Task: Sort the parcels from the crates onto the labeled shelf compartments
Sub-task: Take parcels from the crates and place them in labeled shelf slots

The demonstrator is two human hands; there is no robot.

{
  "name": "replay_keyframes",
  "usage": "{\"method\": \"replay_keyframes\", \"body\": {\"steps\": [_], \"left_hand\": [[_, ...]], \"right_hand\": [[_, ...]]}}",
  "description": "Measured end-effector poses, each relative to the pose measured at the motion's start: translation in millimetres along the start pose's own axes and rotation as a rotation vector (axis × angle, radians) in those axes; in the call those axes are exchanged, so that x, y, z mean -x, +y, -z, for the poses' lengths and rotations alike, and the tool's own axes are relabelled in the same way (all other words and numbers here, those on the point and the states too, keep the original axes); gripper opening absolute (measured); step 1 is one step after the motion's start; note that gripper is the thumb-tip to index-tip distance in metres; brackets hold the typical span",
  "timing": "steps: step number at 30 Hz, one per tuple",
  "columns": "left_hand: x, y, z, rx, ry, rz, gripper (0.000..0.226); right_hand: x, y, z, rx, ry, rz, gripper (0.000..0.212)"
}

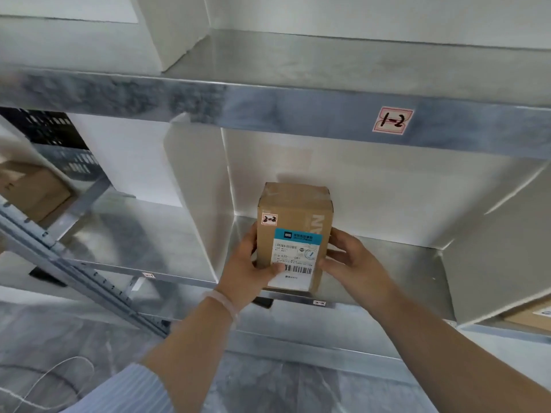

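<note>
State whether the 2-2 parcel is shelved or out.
Partly in: parcel extends over the shelf, near end at its front edge, left hand and right hand gripping it.

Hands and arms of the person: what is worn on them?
The left hand and the right hand are bare, without gloves. A thin pale wristband circles the left wrist, and a light blue striped sleeve covers the left upper arm. The right forearm shows no sleeve or band.

Parcel sorting storeroom: metal shelving [328, 114], handwritten compartment label [393, 119], labelled carton [293, 234].
</note>
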State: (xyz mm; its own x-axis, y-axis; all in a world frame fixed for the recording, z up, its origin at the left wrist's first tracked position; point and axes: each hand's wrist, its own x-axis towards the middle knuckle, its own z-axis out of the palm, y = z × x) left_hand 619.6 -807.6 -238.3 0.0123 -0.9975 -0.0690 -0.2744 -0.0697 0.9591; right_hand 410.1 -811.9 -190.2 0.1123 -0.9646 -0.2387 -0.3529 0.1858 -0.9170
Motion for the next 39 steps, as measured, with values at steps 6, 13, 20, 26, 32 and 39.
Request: {"method": "replay_keyframes", "body": {"steps": [6,13,20,26,32,39], "left_hand": [[-6.2,-15.0,0.7,-0.034,0.012,-0.050,0.081],[-5.8,-27.7,1.9,-0.037,-0.021,-0.048,0.060],[-1.9,-43.3,-2.9,-0.063,-0.021,-0.019,0.051],[8.1,-46.1,-1.6,-0.091,-0.012,-0.019,0.056],[39.3,-38.2,-0.2,-0.176,0.019,0.005,0.087],[123.7,-38.8,3.0,-0.435,0.136,0.156,0.082]], "right_hand": [[-2.1,9.8,-13.8,-0.037,0.059,-0.029,0.048],[2.6,12.5,-20.7,-0.038,0.076,-0.031,0.050],[12.1,21.6,-23.1,-0.061,0.102,-0.033,0.051],[22.9,31.9,-19.4,-0.045,0.079,-0.047,0.056],[45.9,51.4,-14.3,0.020,0.098,-0.059,0.056],[82.2,76.1,-23.0,0.337,-0.138,0.024,0.059]]}}
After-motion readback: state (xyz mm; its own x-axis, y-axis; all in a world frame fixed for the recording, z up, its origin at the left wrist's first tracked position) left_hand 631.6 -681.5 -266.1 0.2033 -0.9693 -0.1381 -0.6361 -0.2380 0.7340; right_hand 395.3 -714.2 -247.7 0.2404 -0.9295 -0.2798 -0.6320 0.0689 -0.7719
